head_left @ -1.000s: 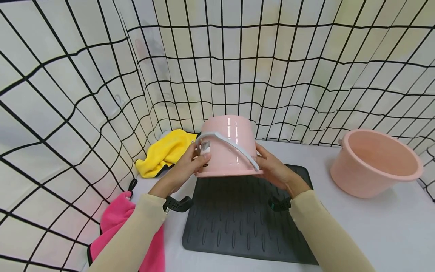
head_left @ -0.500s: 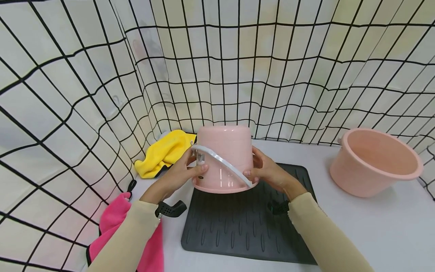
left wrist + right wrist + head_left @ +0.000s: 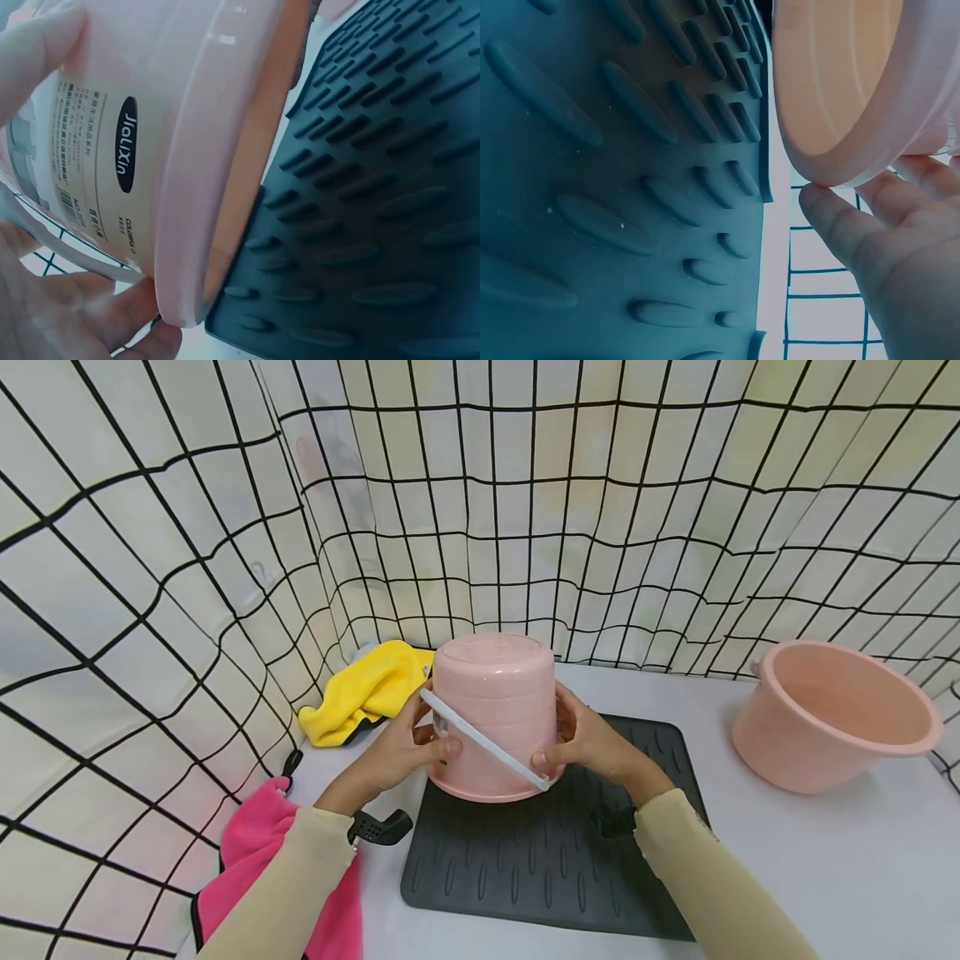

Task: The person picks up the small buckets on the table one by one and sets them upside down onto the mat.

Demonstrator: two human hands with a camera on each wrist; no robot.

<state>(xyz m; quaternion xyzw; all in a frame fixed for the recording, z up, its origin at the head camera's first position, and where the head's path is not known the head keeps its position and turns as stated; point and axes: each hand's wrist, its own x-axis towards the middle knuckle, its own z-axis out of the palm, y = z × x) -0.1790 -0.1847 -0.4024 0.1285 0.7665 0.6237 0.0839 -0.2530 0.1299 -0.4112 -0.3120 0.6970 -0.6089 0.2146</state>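
Both hands on the pink bucket (image 3: 495,681), upside down, base up, held in the air over the back half of the dark mat (image 3: 517,881). Gap btwn rim & mat shows in both wrist views, so no contact there.

L hand (image 3: 393,756): half open, curved round bucket's L side, thumb on the front, other fingers farther round. R hand (image 3: 600,750): same on the R side, part open, thumb on the front nr the rim; R wrist view has a finger up against that rim. Firm two-hand hold.

White handle (image 3: 487,742) slants across the front, high at L, low end by R thumb. Label (image 3: 105,165) on bucket's L side, reads "JiaLiXin", plus small print.

Elsewhere: second bucket (image 3: 795,743), also pink, right way up on the white table (image 3: 840,877), well off to the R. Yellow cloth (image 3: 375,689) bunched back L, pink cloth (image 3: 258,827) nearer, partly under the L sleeve (image 3: 288,877). Black net (image 3: 491,407) behind & at L.
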